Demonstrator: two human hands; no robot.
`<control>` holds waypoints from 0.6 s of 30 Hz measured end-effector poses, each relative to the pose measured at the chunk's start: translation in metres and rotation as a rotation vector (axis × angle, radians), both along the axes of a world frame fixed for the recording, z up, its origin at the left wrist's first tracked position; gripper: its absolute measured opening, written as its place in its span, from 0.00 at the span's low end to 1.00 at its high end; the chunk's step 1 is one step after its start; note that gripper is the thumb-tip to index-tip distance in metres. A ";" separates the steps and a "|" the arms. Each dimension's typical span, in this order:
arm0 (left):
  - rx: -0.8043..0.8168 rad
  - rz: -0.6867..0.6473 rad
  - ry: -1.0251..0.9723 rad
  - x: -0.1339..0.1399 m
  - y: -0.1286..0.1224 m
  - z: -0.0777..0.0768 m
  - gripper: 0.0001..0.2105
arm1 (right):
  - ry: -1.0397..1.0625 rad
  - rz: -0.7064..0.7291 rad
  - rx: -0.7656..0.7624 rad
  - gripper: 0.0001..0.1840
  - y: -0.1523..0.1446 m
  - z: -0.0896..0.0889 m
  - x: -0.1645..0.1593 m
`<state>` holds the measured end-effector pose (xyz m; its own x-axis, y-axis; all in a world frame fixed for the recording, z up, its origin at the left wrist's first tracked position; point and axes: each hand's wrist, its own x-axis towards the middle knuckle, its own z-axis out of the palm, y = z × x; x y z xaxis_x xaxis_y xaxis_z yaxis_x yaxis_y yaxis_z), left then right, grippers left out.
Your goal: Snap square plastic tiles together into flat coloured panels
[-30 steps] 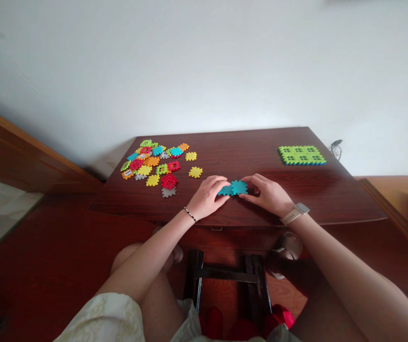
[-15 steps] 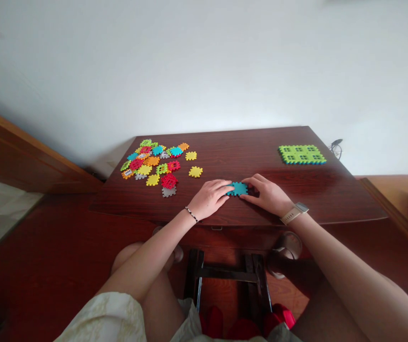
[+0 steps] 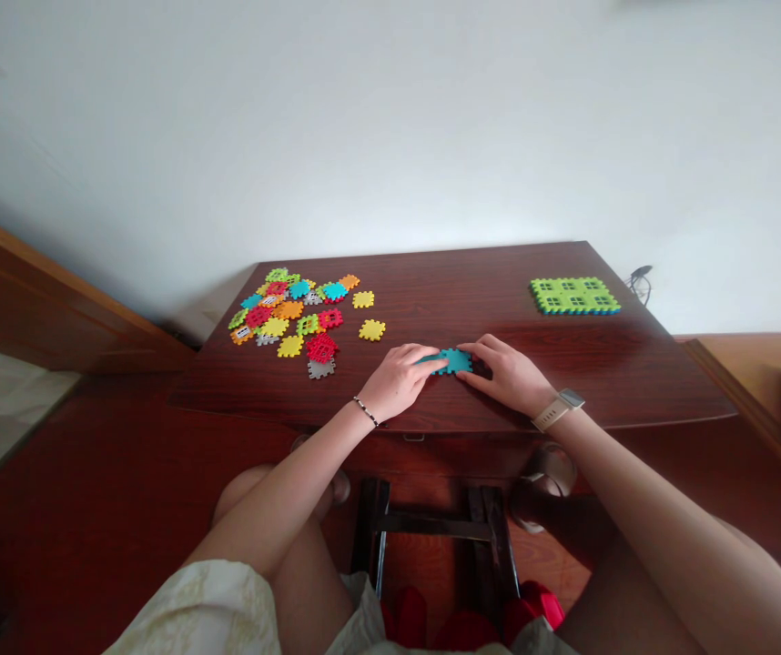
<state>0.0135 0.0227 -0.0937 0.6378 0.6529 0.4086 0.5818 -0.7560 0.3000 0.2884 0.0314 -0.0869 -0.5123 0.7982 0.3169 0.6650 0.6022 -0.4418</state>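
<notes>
Blue tiles [image 3: 457, 361] are lying at the near middle of the surface [image 3: 465, 291].
The left hand [image 3: 397, 377] is resting fingers on them, its grip unclear; the right hand [image 3: 510, 377] is holding their right end between thumb and finger.

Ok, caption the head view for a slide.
Left fingers and right fingers at blue tiles; green panel to the right.

Pile of tiles [image 3: 289, 310] on table [image 3: 451, 291] at left, panel [image 3: 573, 293] far right, pieces [image 3: 457, 361] between left hand [image 3: 399, 377] and right hand [image 3: 510, 374] near middle, wall [image 3: 404, 127] behind
</notes>
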 end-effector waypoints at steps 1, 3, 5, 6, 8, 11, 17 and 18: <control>-0.002 0.004 0.000 0.000 0.000 0.000 0.21 | 0.000 -0.003 0.006 0.23 0.000 0.000 0.000; -0.005 0.012 0.002 0.001 0.000 0.000 0.22 | -0.003 -0.007 0.015 0.23 0.000 0.000 0.000; -0.007 0.019 0.004 0.001 0.000 0.000 0.23 | -0.007 -0.010 0.018 0.24 0.000 0.000 -0.001; -0.007 0.021 0.006 0.001 0.000 0.000 0.23 | -0.009 -0.010 0.017 0.24 0.000 0.000 -0.001; -0.006 0.024 0.010 0.001 0.000 0.000 0.23 | -0.011 -0.009 0.016 0.24 0.000 0.000 -0.001; -0.009 0.027 0.013 0.001 0.000 0.000 0.24 | -0.013 -0.010 0.014 0.24 0.000 0.000 -0.002; 0.003 0.037 0.023 0.001 -0.001 -0.001 0.23 | -0.018 -0.007 0.027 0.25 0.000 -0.001 -0.002; 0.004 0.038 0.025 0.001 -0.001 0.000 0.23 | -0.019 -0.006 0.028 0.25 0.000 0.000 -0.002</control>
